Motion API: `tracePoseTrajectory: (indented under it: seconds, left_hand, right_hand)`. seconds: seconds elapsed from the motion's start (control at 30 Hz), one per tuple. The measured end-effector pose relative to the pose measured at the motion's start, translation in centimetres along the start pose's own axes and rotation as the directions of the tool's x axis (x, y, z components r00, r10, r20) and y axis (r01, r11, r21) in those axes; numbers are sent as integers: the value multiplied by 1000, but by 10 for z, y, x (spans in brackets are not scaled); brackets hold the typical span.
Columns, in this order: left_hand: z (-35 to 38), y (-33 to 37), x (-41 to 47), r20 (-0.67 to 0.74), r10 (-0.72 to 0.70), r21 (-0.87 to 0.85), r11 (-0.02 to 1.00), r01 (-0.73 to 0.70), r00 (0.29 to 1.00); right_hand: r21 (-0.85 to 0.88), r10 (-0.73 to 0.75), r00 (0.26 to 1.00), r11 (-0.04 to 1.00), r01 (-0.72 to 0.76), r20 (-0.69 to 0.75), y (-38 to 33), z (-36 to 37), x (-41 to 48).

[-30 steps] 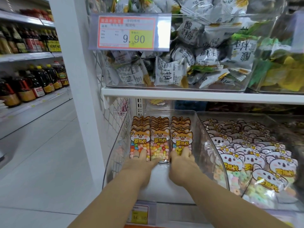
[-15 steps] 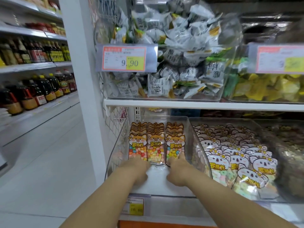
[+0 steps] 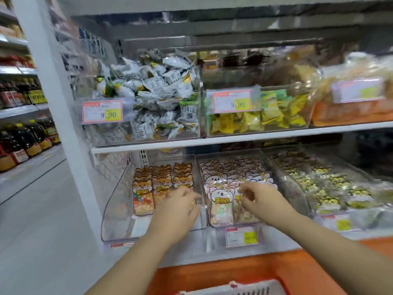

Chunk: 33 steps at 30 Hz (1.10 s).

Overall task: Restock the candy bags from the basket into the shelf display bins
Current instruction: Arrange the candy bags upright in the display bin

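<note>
While both bare arms reach in from below, the left hand (image 3: 178, 206) lies over the right-hand row of orange fox-print candy bags (image 3: 143, 194), which stand in three rows at the back of a clear display bin (image 3: 116, 209) on the lower shelf. Its fingers are stretched forward and loosely spread, gripping nothing, their tips at the bin's right wall. The right hand (image 3: 261, 201) is over the neighbouring clear bin (image 3: 221, 223), which is packed with pink koala-print candy bags (image 3: 221, 201). Its fingers (image 3: 242, 192) are curled at the tops of the front bags, but the blur leaves it unclear whether they pinch one. A price tag (image 3: 242, 236) hangs on that bin's front. A red-rimmed basket (image 3: 251, 286) shows at the bottom edge, between the forearms. On the white shelf board (image 3: 255, 135) above stand bins of white-wrapped sweets (image 3: 155, 99) and yellow packets (image 3: 255, 118).
</note>
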State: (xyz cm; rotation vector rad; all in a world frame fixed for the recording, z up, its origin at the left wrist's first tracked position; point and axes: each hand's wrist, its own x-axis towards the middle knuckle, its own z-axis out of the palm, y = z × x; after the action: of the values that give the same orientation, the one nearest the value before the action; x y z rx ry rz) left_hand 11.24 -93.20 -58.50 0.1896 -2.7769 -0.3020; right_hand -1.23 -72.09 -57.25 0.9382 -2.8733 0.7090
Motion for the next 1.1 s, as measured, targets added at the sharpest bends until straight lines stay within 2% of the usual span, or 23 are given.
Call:
tracePoseTrajectory:
  seconds: [0.07, 0.13, 0.27, 0.33, 0.4, 0.47, 0.53, 0.63, 0.7, 0.8, 0.9, 1.0, 1.1]
  left_hand:
    - [10, 19, 8, 29, 33, 48, 998, -34, 999]
    - [20, 35, 17, 65, 70, 115, 990, -77, 995]
    - [35, 54, 37, 217, 93, 300, 941, -157, 972]
    - [40, 64, 47, 291, 75, 387, 902, -189, 954]
    - [44, 72, 57, 354, 44, 421, 885, -201, 934]
    - [51, 76, 68, 432, 0, 377, 909, -180, 902]
    - [60, 77, 77, 544, -21, 288, 944, -164, 839]
    - [71, 75, 88, 675, 9, 133, 982, -135, 737]
    - [76, 69, 92, 702, 45, 66, 990, -128, 711]
    - [83, 59, 91, 701, 55, -26, 998, -51, 711]
    - [84, 59, 89, 677, 44, -140, 988, 70, 735]
    - [88, 63, 89, 643, 9, -240, 952, 190, 766]
    - [91, 67, 86, 642, 2, -248, 947, 205, 767]
  right_hand:
    - [-49, 163, 985, 986, -161, 63, 42, -4, 9]
    - [-79, 245, 960, 969, -235, 138, 67, -2, 17]
    - [-156, 294, 912, 953, -259, 287, 78, 10, 32]
    - [-143, 298, 913, 953, -267, 278, 76, 9, 41]
    - [-60, 300, 923, 954, -295, 242, 80, 10, 49]
    - [-34, 291, 931, 956, -291, 222, 83, 14, 55]
    - [-31, 266, 936, 963, -267, 229, 82, 19, 59]
    - [-51, 188, 936, 982, -181, 297, 77, 17, 63]
    - [-27, 123, 928, 992, -122, 350, 72, 6, 65]
    - [167, 66, 957, 979, -116, 281, 71, -3, 66]
    - [315, 118, 974, 933, -176, 196, 71, 9, 65]
    - [327, 123, 980, 930, -169, 157, 73, 21, 62]
    - [318, 149, 982, 931, -179, 115, 80, 24, 62]
